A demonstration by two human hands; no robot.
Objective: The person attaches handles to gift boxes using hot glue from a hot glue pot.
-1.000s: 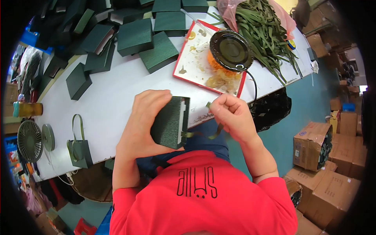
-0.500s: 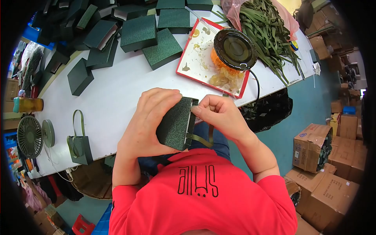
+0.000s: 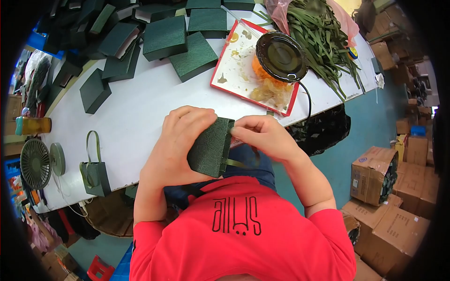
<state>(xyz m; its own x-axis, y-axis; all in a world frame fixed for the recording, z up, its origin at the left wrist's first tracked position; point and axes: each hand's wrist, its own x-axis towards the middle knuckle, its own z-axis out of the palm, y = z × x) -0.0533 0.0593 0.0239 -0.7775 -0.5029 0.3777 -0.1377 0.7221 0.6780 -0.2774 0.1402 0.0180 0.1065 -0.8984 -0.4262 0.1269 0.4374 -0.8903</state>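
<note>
A dark green patterned box (image 3: 209, 149) is held over my lap at the table's front edge. My left hand (image 3: 180, 143) wraps round its left side, fingers over the top and thumb underneath. At the box's upper right edge, my right hand (image 3: 260, 134) has thumb and index finger pinched together; what lies between them is too small to make out. A green ribbon (image 3: 239, 163) comes out of the box's right side below my right hand, partly blurred. To the left stands a small green bag-shaped box (image 3: 97, 178) with a ribbon handle.
Green boxes (image 3: 165, 38) are piled at the back left. A black-topped glue pot (image 3: 281, 57) stands on a red-rimmed tray (image 3: 225, 70), its cord hanging over the edge. Green ribbons (image 3: 314, 42) lie behind it. A fan (image 3: 36, 163) is at far left, cartons (image 3: 373, 175) at right.
The box has tilted slightly, so its open right side shows less. The ribbon at its right has shifted and blurred. My right hand stays pinched at the box edge.
</note>
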